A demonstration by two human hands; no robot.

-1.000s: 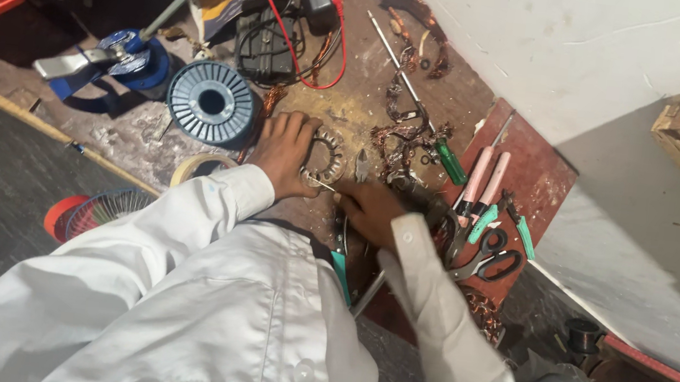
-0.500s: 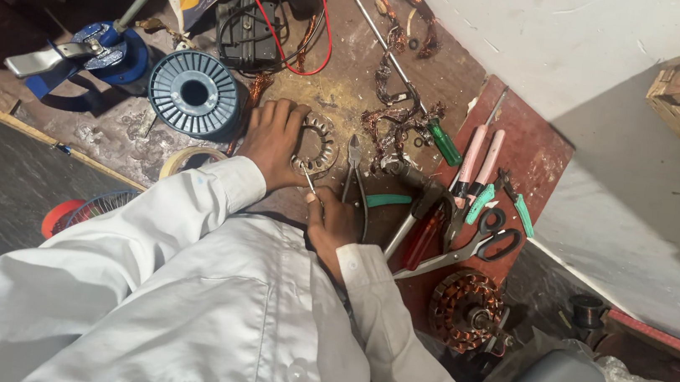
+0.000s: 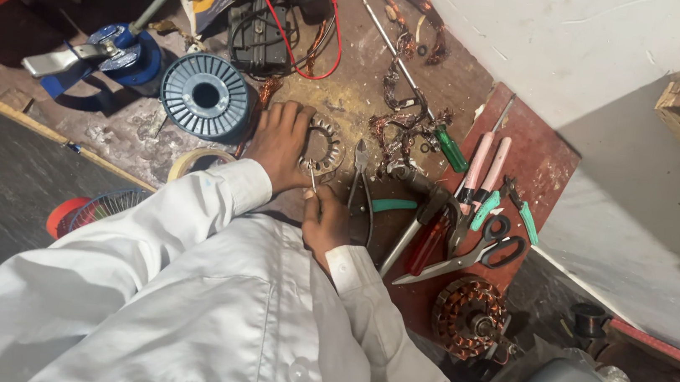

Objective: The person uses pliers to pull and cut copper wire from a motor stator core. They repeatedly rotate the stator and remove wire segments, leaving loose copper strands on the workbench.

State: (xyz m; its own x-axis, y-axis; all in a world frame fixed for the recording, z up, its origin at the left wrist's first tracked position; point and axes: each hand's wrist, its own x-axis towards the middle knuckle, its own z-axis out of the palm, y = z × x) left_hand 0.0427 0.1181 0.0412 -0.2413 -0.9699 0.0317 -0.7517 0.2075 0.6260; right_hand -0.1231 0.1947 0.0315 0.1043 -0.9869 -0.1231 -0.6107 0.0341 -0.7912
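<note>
My left hand (image 3: 279, 141) rests on a round metal stator ring (image 3: 329, 149) on the dirty workbench and holds it down. My right hand (image 3: 325, 221) is just below it, fingers pinched on a thin metal tool (image 3: 312, 178) whose tip points up at the ring's lower edge. Both arms wear white sleeves. A pair of pliers with teal handles (image 3: 365, 194) lies right of my right hand.
A grey wire spool (image 3: 205, 97) and a tape roll (image 3: 196, 161) lie left of my left hand. Screwdrivers (image 3: 452, 151), scissors (image 3: 477, 252) and a copper-wound stator (image 3: 469, 312) lie at right on a red board (image 3: 544, 170). Blue vise (image 3: 114, 54) at far left.
The view has shifted slightly up. My right hand has drawn back toward my body and now pinches the thin tool at the ring's lower edge. My left hand stays on the ring.
</note>
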